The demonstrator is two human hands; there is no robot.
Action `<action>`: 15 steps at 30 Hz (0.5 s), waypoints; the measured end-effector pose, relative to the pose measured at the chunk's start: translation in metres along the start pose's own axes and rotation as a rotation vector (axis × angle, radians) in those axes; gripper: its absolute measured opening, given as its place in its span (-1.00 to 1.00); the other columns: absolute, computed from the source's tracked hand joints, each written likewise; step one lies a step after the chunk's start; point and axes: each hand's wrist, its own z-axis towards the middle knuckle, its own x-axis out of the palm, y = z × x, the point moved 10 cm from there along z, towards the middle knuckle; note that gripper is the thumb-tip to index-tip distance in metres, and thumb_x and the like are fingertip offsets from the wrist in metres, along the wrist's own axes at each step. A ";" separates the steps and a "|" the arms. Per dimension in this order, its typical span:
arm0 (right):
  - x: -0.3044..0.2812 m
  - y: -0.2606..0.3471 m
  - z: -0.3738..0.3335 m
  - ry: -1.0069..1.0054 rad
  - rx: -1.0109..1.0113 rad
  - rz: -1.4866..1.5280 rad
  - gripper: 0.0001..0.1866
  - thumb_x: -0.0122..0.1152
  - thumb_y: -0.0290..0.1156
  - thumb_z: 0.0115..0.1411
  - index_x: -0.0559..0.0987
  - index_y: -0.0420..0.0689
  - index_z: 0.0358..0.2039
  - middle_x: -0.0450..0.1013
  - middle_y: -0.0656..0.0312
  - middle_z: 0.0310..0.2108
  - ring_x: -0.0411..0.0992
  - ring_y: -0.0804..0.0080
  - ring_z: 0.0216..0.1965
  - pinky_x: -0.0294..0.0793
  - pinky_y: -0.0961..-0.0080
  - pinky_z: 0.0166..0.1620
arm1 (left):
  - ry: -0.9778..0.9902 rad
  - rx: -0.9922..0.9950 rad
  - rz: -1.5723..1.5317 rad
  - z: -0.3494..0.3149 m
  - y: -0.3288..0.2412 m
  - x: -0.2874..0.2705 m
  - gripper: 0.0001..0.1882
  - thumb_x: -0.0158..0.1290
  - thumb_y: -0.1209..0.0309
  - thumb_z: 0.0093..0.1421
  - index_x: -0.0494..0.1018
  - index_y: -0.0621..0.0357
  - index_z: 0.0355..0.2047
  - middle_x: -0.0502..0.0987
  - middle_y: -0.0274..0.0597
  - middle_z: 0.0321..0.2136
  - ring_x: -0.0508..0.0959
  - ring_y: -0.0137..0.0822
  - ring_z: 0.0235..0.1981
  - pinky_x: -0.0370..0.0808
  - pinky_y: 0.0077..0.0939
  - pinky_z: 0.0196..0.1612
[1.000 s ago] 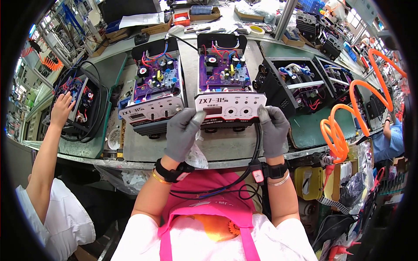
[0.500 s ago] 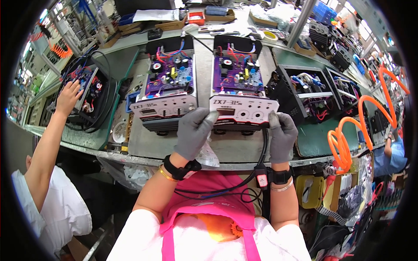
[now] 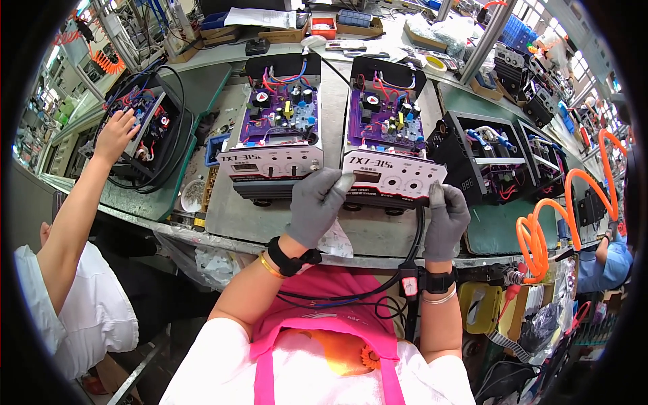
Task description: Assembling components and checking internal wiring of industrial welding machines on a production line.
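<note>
In grey gloves, my left hand (image 3: 316, 208) and my right hand (image 3: 446, 221) pinch the two ends of a white front panel (image 3: 403, 177) with a small dark display and knobs. The panel stands at the near end of an opened electrical machine, whose purple circuit board (image 3: 378, 128) carries wires and capacitors. Just left of it is a similar machine with its own white front panel (image 3: 270, 164) in place, close to my left fingers. Black cables hang below the held panel near my right wrist.
Two black machine housings (image 3: 482, 155) stand at right, beside a coiled orange air hose (image 3: 533, 236). At left, a co-worker's hand (image 3: 116, 137) touches another opened machine with black cable (image 3: 183, 101). A white bowl (image 3: 194, 196) of small parts and a red bin (image 3: 323, 27) sit on the bench.
The whole view has shifted, so the bench and machines appear farther right. Both my hands stay on the panel's ends. The co-worker's hand is still at the left machine.
</note>
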 end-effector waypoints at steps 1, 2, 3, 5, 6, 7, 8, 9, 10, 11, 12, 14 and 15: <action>0.000 0.002 0.000 -0.005 -0.018 -0.019 -0.92 0.22 -0.48 0.19 0.54 -0.22 -0.38 0.40 0.47 -0.46 0.29 0.78 -0.40 0.32 0.77 -0.30 | -0.025 0.027 0.004 0.000 -0.002 -0.002 -0.82 0.08 0.40 0.19 0.52 0.30 -0.37 0.36 -0.30 -0.69 0.29 -0.58 -0.62 0.27 -0.59 -0.55; -0.001 0.003 -0.001 -0.014 -0.037 -0.043 -0.92 0.22 -0.48 0.19 0.54 -0.21 -0.38 0.40 0.47 -0.46 0.29 0.78 -0.40 0.32 0.77 -0.30 | -0.043 0.068 0.014 0.000 -0.006 -0.004 -0.82 0.09 0.39 0.19 0.52 0.30 -0.37 0.36 -0.30 -0.69 0.28 -0.58 -0.62 0.27 -0.59 -0.55; 0.000 0.003 0.000 -0.012 -0.036 -0.038 -0.92 0.22 -0.48 0.19 0.54 -0.21 -0.38 0.40 0.47 -0.46 0.29 0.78 -0.40 0.32 0.77 -0.30 | -0.048 0.055 0.008 0.000 -0.005 -0.005 -0.82 0.09 0.39 0.19 0.52 0.30 -0.37 0.36 -0.30 -0.69 0.28 -0.58 -0.62 0.27 -0.59 -0.55; -0.001 0.004 0.000 -0.018 -0.044 -0.026 -0.92 0.22 -0.47 0.20 0.54 -0.21 -0.39 0.40 0.47 -0.47 0.28 0.78 -0.40 0.31 0.78 -0.31 | -0.012 0.018 0.030 0.001 -0.003 -0.002 -0.82 0.09 0.39 0.19 0.52 0.30 -0.39 0.36 -0.30 -0.69 0.28 -0.57 -0.62 0.28 -0.59 -0.54; -0.001 0.004 0.001 -0.019 -0.046 -0.022 -0.92 0.22 -0.47 0.20 0.54 -0.21 -0.39 0.40 0.47 -0.47 0.28 0.78 -0.40 0.31 0.78 -0.31 | -0.006 0.015 0.017 0.001 -0.003 -0.002 -0.82 0.09 0.39 0.19 0.52 0.30 -0.39 0.36 -0.30 -0.69 0.28 -0.57 -0.62 0.28 -0.59 -0.54; -0.001 0.003 0.001 -0.015 -0.036 -0.024 -0.91 0.22 -0.47 0.20 0.54 -0.21 -0.39 0.40 0.47 -0.47 0.28 0.78 -0.40 0.31 0.78 -0.31 | 0.010 -0.013 0.018 0.001 -0.001 -0.001 -0.81 0.09 0.39 0.19 0.51 0.31 -0.40 0.36 -0.30 -0.70 0.29 -0.57 -0.62 0.28 -0.59 -0.54; -0.001 0.003 0.002 -0.018 -0.032 -0.029 -0.91 0.22 -0.47 0.19 0.54 -0.22 -0.39 0.40 0.46 -0.47 0.28 0.78 -0.41 0.31 0.78 -0.31 | 0.021 -0.032 0.027 0.001 0.000 0.000 -0.81 0.09 0.38 0.19 0.51 0.31 -0.40 0.35 -0.29 -0.70 0.29 -0.57 -0.62 0.28 -0.59 -0.54; -0.001 0.003 0.002 -0.012 -0.027 -0.024 -0.91 0.22 -0.47 0.19 0.54 -0.22 -0.39 0.40 0.46 -0.47 0.28 0.78 -0.41 0.31 0.78 -0.31 | 0.026 -0.040 0.019 0.001 0.001 0.000 -0.81 0.09 0.38 0.19 0.51 0.31 -0.40 0.35 -0.29 -0.70 0.29 -0.57 -0.62 0.28 -0.59 -0.54; -0.001 0.002 0.002 -0.011 -0.021 -0.029 -0.91 0.23 -0.46 0.19 0.54 -0.22 -0.39 0.41 0.46 -0.47 0.28 0.78 -0.41 0.31 0.78 -0.31 | 0.026 -0.062 -0.007 0.001 0.002 0.000 -0.81 0.09 0.38 0.19 0.51 0.31 -0.41 0.34 -0.29 -0.71 0.28 -0.57 -0.62 0.27 -0.59 -0.55; -0.002 0.002 0.002 -0.014 -0.016 -0.040 -0.90 0.23 -0.46 0.19 0.54 -0.22 -0.39 0.41 0.46 -0.48 0.28 0.77 -0.41 0.31 0.78 -0.31 | 0.032 -0.076 -0.030 0.001 0.003 0.001 -0.80 0.09 0.38 0.19 0.51 0.31 -0.42 0.32 -0.29 -0.72 0.27 -0.57 -0.62 0.26 -0.59 -0.55; -0.002 0.001 0.002 -0.012 -0.015 -0.035 -0.90 0.23 -0.46 0.19 0.54 -0.22 -0.39 0.41 0.46 -0.48 0.28 0.77 -0.41 0.31 0.78 -0.31 | 0.028 -0.083 -0.035 0.001 0.004 0.001 -0.80 0.09 0.38 0.19 0.51 0.31 -0.42 0.32 -0.29 -0.72 0.27 -0.57 -0.62 0.26 -0.59 -0.55; -0.003 0.000 0.002 -0.012 -0.019 -0.056 -0.90 0.24 -0.46 0.18 0.55 -0.22 -0.39 0.41 0.45 -0.47 0.29 0.77 -0.40 0.31 0.76 -0.31 | 0.001 0.006 0.037 0.001 -0.004 -0.002 -0.80 0.09 0.38 0.20 0.50 0.31 -0.42 0.30 -0.33 -0.72 0.25 -0.59 -0.63 0.23 -0.60 -0.56; -0.003 -0.001 0.002 -0.010 -0.011 -0.050 -0.90 0.24 -0.46 0.18 0.55 -0.22 -0.39 0.41 0.45 -0.47 0.29 0.77 -0.40 0.31 0.76 -0.31 | 0.004 0.007 0.034 0.001 -0.004 -0.001 -0.80 0.09 0.38 0.20 0.50 0.31 -0.42 0.30 -0.33 -0.72 0.25 -0.59 -0.63 0.23 -0.60 -0.56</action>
